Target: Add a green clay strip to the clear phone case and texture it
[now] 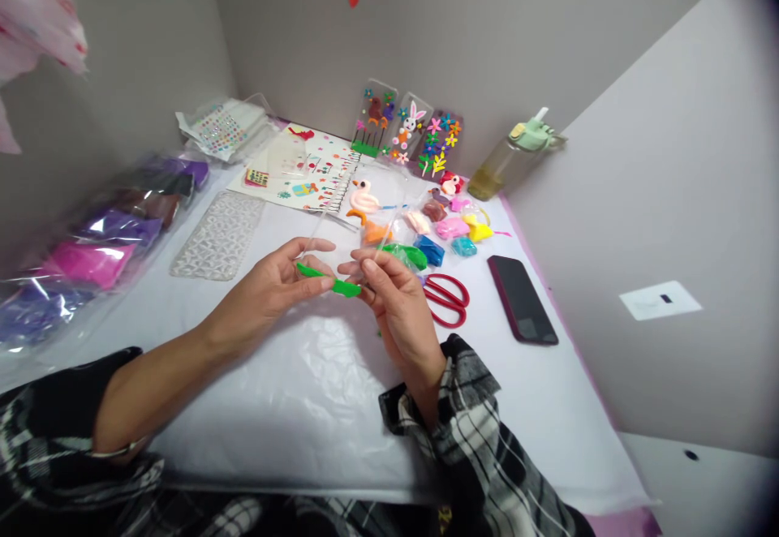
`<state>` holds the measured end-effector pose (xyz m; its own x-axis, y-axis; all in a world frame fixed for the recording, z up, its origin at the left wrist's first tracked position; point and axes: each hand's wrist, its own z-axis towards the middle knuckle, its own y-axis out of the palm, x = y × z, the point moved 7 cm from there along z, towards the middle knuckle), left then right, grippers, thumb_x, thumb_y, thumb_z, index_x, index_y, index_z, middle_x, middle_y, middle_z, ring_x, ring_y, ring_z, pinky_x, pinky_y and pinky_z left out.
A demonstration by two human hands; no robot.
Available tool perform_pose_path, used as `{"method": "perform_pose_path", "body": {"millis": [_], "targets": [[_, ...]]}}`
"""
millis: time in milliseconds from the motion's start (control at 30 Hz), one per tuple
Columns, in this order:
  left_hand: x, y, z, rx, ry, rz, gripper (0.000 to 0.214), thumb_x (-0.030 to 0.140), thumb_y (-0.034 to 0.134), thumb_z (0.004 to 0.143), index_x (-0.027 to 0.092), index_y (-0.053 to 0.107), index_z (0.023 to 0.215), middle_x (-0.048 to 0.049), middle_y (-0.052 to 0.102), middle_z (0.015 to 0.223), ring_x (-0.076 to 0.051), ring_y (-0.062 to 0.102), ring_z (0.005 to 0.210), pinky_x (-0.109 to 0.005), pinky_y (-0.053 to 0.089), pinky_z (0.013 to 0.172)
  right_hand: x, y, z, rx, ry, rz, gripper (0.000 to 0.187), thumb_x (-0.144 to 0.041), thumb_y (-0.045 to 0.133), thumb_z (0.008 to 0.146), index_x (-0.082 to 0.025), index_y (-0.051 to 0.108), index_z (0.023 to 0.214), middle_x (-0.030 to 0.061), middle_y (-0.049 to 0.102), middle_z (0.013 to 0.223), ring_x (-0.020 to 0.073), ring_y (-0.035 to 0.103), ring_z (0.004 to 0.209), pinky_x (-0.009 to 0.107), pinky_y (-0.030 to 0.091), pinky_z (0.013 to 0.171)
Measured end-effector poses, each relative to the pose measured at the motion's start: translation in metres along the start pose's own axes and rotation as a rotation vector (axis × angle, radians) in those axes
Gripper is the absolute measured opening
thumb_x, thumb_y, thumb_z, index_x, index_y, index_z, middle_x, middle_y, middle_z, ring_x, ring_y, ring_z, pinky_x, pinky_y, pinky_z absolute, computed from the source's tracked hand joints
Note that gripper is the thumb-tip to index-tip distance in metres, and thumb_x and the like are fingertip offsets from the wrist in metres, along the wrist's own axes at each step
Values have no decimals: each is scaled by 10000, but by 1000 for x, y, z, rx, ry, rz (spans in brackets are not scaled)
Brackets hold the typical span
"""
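While both hands meet above the bench (273,407), a green clay strip (332,280) spans the gap between them, held clear of the surface. Left hand (273,285): fingers pinch the strip's left end, thumb on top. Right hand (389,294): fingers pinch the strip's right, thicker end; a thin clear stick (385,238) also rises from this grip, tilted up and to the right. Both forearms show checked sleeves (480,431) pushed back.

Just behind the right hand lie a green clay bag (409,255), an orange piece (374,233) and a flamingo figure (363,196). Further right sit small lumps of blue (431,250), pink (451,227) and yellow clay (478,231). Red scissors (447,298) lie just beside the right hand, closed, with a dark phone (522,299) near them, face up. Three decorated phone cases (409,135) lean against the back wall, and a bottle (511,160) with a green lid stands to their right. A clear patterned case (219,235) lies flat left of the hands; bagged clay (91,257) in purples and pink lines the left edge. A sticker sheet (310,168) lies beyond.
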<state>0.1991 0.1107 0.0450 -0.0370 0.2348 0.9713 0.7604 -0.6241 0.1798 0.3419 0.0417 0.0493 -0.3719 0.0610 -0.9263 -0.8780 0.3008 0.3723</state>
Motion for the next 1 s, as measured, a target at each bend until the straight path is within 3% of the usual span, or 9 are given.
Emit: {"method": "perform_pose_path", "body": {"millis": [100, 300, 500, 667, 1000], "targets": [[-1, -2, 0, 10, 13, 12, 490, 375, 868, 836, 267, 664, 1268, 42, 708, 903, -167, 645, 873, -286, 447, 822, 1, 1, -1, -13, 3, 14, 178, -408, 815, 871, -263, 805, 975, 4, 814, 947, 158, 740, 911, 280, 567, 850], [-1, -2, 0, -47, 9, 5, 492, 404, 789, 894, 267, 617, 1335, -1, 755, 1026, -211, 681, 982, -340, 478, 911, 1, -2, 1, -8, -3, 35, 189, -405, 830, 867, -260, 812, 986, -1, 819, 940, 145, 728, 883, 260, 562, 821], [1, -8, 3, -48, -1, 109, 502, 374, 844, 854, 261, 629, 1293, 36, 743, 909, -161, 658, 834, -273, 441, 775, 2, -3, 3, -26, 1, 53, 186, -406, 849, 849, -261, 823, 963, -4, 812, 919, 134, 715, 860, 236, 552, 791], [4, -11, 6, -104, -26, 152, 516, 362, 808, 876, 274, 615, 1346, 31, 769, 951, -140, 653, 798, -234, 423, 704, 0, -3, 3, -28, -6, 48, 173, -393, 849, 844, -258, 829, 949, -6, 805, 892, 125, 695, 814, 222, 540, 745], [7, -11, 5, -123, -24, 168, 558, 386, 835, 850, 265, 624, 1352, 13, 783, 955, -153, 683, 826, -212, 466, 714, -1, -3, 3, -35, -3, 43, 161, -377, 840, 855, -251, 833, 954, -5, 808, 884, 110, 675, 770, 208, 528, 715]]}}
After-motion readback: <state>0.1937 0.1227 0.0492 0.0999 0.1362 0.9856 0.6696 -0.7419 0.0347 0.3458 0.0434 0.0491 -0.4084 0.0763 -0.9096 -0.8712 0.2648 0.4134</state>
